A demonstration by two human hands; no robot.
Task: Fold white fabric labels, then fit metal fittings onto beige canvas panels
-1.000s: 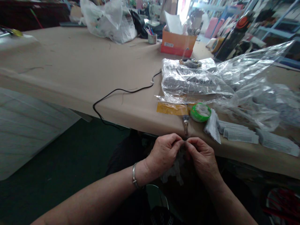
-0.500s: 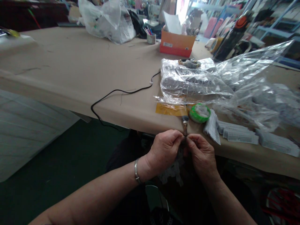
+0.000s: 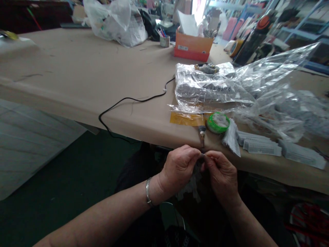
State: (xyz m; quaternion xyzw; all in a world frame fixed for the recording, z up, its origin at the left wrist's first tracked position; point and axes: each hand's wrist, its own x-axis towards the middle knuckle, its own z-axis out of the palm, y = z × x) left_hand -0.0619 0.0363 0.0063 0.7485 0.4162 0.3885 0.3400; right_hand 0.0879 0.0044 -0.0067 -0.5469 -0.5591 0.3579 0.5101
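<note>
Between fingertips (image 3: 197, 157) sits a small dark piece (image 3: 202, 156).

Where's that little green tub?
In the head view, the tub sits right of centre on the table edge, between a yellow strip and white packs.

Left hand (image 3: 180, 168), right hand (image 3: 222, 172), both pinched closed, thumbs nearly touching

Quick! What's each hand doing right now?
Left hand: closed, pinching a small dark piece, too tiny to identify.
Right hand: closed, pinching the same piece.
</note>
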